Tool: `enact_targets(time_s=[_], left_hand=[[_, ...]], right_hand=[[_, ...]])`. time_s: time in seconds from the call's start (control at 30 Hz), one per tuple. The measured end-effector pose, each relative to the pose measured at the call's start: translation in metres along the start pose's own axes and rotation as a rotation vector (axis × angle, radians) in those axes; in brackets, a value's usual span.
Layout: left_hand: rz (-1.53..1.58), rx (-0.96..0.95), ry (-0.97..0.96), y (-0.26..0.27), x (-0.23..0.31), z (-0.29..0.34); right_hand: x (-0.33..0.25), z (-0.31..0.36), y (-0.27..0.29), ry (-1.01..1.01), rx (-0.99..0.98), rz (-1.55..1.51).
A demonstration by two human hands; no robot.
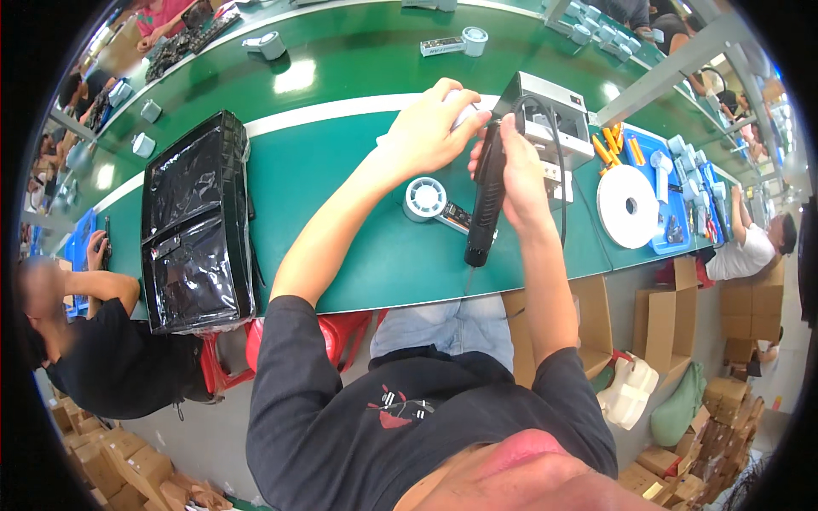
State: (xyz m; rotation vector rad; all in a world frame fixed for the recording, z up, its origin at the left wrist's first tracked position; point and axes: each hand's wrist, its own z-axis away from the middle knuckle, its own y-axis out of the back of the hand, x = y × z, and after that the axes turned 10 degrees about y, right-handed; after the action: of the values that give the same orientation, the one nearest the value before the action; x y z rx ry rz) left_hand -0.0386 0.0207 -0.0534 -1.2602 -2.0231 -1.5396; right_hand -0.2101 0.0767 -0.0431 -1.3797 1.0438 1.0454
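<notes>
My right hand (521,175) is wrapped round a black electric screwdriver (487,192), whose bit points down toward the table's front edge. Up and to its left, my left hand (430,128) has its fingers curled over a pale white plastic part (461,109), mostly hidden by the hand. Below both hands a small handheld fan (426,199) lies on the green table (341,247). Its round, slotted grey head faces up, and dark inner parts show along its handle, which runs partly behind the screwdriver.
A grey metal box-shaped device (558,98) with a cable stands beyond my right hand. Right of it are orange-handled tools (607,146), a white reel (628,205) and a blue tray (667,243) of parts. A black plastic-wrapped case (198,230) lies left, near a co-worker (94,341).
</notes>
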Motion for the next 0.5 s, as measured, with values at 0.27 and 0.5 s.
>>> enact_targets(time_s=[0.27,0.5], left_hand=[[-0.056,0.058,-0.032,0.001,0.006,0.004],[-0.055,0.168,-0.073,-0.009,0.002,0.003]], right_hand=[[0.009,-0.003,-0.006,0.082,0.0,-0.048],[0.019,-0.008,0.001,0.147,-0.064,-0.088]])
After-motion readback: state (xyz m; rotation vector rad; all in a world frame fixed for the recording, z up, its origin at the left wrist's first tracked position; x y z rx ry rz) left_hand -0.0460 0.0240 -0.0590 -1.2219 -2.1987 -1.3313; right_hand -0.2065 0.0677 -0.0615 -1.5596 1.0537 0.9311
